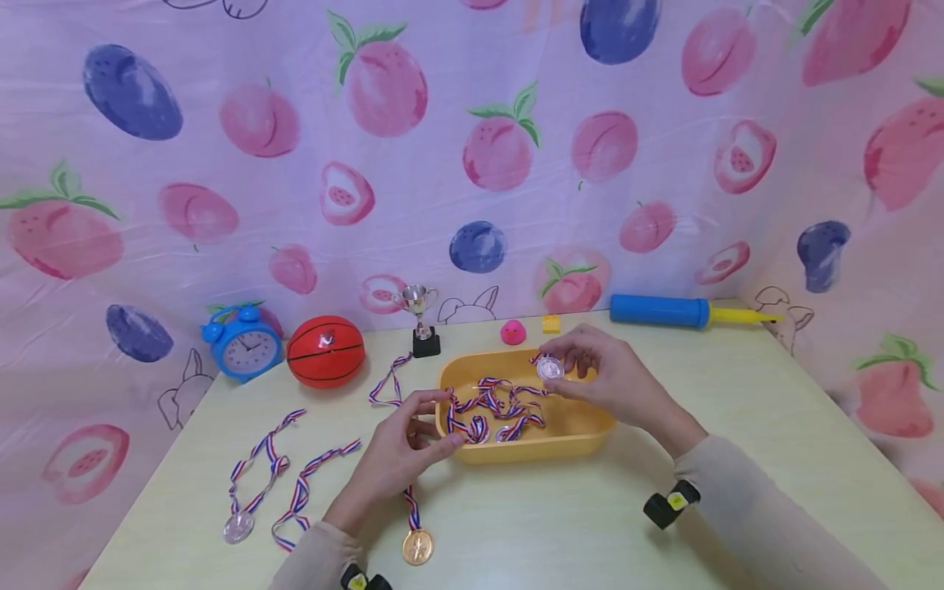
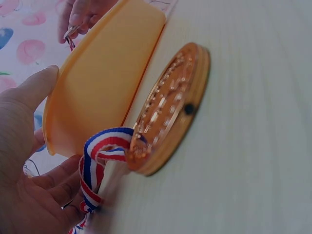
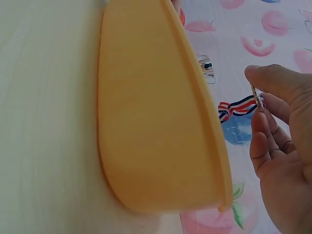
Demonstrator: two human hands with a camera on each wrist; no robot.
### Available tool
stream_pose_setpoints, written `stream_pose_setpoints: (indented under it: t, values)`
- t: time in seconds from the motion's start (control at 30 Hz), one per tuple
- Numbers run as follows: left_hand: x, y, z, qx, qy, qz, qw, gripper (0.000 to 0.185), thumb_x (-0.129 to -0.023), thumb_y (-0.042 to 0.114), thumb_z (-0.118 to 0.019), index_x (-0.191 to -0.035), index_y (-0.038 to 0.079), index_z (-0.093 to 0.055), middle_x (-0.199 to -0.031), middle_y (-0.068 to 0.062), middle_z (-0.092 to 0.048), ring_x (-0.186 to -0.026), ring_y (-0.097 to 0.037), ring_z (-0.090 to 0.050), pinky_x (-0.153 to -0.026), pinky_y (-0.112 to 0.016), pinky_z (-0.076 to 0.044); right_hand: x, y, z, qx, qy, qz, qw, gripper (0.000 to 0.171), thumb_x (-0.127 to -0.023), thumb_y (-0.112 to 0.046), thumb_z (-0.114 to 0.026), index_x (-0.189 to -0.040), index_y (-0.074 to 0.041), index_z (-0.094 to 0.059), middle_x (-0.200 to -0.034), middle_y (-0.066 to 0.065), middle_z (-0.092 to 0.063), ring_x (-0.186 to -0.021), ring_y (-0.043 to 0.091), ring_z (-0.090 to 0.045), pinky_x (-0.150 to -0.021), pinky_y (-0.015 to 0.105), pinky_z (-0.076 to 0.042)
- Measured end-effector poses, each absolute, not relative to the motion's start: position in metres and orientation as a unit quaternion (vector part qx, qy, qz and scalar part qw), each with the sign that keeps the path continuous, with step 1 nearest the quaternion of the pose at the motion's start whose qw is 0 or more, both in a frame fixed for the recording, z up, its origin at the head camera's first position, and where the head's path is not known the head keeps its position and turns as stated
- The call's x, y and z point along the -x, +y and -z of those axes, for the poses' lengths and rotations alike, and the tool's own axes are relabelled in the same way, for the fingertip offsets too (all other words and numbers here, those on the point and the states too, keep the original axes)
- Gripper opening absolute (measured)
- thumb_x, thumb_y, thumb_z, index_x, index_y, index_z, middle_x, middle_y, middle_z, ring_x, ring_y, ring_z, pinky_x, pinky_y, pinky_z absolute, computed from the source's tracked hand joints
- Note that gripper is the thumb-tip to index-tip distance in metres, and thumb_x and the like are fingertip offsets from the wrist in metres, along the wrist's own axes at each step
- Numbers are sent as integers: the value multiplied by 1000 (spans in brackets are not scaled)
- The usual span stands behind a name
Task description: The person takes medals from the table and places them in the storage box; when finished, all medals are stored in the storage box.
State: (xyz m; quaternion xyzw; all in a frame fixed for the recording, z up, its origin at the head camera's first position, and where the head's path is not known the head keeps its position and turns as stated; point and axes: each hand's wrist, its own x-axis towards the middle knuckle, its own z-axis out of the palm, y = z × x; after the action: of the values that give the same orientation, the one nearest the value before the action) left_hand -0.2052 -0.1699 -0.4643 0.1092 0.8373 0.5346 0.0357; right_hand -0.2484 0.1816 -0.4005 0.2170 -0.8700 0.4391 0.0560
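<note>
My left hand (image 1: 394, 451) grips the left end of a yellow plastic tray (image 1: 534, 451), its thumb on the rim in the left wrist view. Over the tray's right half, my right hand (image 1: 615, 381) pinches a silver medal (image 1: 550, 369) between thumb and fingers. That medal's striped ribbon (image 3: 239, 107) trails toward the tray. Inside the tray lie tangled red, white and blue ribbons (image 1: 497, 397) and more medals (image 1: 478, 429). A gold medal (image 1: 418, 546) rests on the table just in front of my left hand, large in the left wrist view.
Left of the tray lie a silver medal (image 1: 238, 527) on its ribbon and another striped ribbon (image 1: 301, 492). Along the back stand a blue alarm clock (image 1: 247, 344), a basketball (image 1: 326, 352), a trophy (image 1: 420, 319), a pink duck (image 1: 513, 332), a yellow block (image 1: 551, 324) and a blue pump (image 1: 659, 310).
</note>
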Motion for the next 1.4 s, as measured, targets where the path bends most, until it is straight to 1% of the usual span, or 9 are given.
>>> stream_pose_setpoints:
  t: [0.1, 0.23, 0.37, 0.53, 0.63, 0.73, 0.93, 1.17, 1.4]
  values:
    - [206, -170, 464, -113, 837, -534, 34, 64, -96, 37, -91, -153, 32, -63, -146, -4, -67, -109, -23, -73, -96, -37, -61, 245, 183, 404, -221, -874, -429, 55, 46, -91, -25, -96, -133, -22, -79, -115, -2, -67, -104, 25, -63, -88, 42, -59]
    - [206, -169, 464, -114, 838, -533, 35, 64, -96, 37, -91, -153, 31, -62, -147, -4, -67, -110, -23, -72, -96, -37, -61, 242, 186, 408, -228, -875, -422, 62, 45, -91, -22, -96, -132, -23, -79, -115, -3, -67, -101, 22, -62, -86, 39, -58]
    - [205, -169, 464, -112, 839, -531, 34, 63, -96, 37, -91, -152, 32, -63, -146, -4, -67, -110, -23, -72, -96, -37, -60, 239, 191, 411, -224, -874, -424, 74, 46, -91, -26, -96, -134, -25, -78, -118, -4, -68, -102, 21, -62, -86, 36, -57]
    - [205, -169, 464, -108, 840, -531, 33, 61, -96, 37, -91, -150, 35, -63, -145, -4, -68, -110, -23, -72, -96, -37, -60, 236, 200, 411, -202, -873, -437, 83, 54, -92, -34, -95, -140, -25, -74, -128, 2, -68, -111, 26, -64, -91, 40, -58]
    - [205, -169, 464, -108, 839, -532, 33, 61, -96, 37, -91, -150, 35, -63, -145, -5, -68, -110, -23, -72, -96, -37, -61, 233, 207, 411, -187, -871, -447, 84, 59, -93, -34, -93, -146, -25, -70, -137, 5, -65, -119, 28, -63, -96, 46, -58]
    - [205, -169, 464, -108, 839, -533, 33, 61, -96, 37, -91, -150, 35, -63, -145, -5, -68, -110, -23, -72, -96, -37, -60, 231, 215, 414, -175, -870, -452, 89, 62, -95, -33, -92, -151, -26, -67, -144, 7, -62, -123, 29, -62, -96, 46, -57]
    - [205, -169, 464, -109, 841, -530, 33, 61, -96, 38, -91, -150, 35, -63, -145, -5, -67, -110, -23, -72, -96, -36, -60, 225, 230, 427, -135, -878, -451, 84, 62, -98, -35, -88, -154, -23, -63, -149, 6, -59, -126, 33, -61, -95, 35, -57]
    - [205, -169, 465, -108, 842, -527, 29, 59, -96, 36, -91, -149, 35, -64, -144, -6, -68, -111, -23, -73, -96, -36, -60, 217, 238, 448, -107, -852, -512, 22, 68, -100, -34, -87, -158, -19, -54, -158, 10, -54, -138, 35, -58, -99, 21, -55]
    - [205, -168, 464, -108, 841, -529, 30, 59, -97, 36, -90, -149, 35, -64, -144, -6, -68, -111, -23, -73, -97, -38, -61, 211, 242, 466, -91, -806, -584, -25, 64, -104, -28, -83, -158, -16, -51, -163, 11, -51, -145, 40, -55, -99, 18, -56]
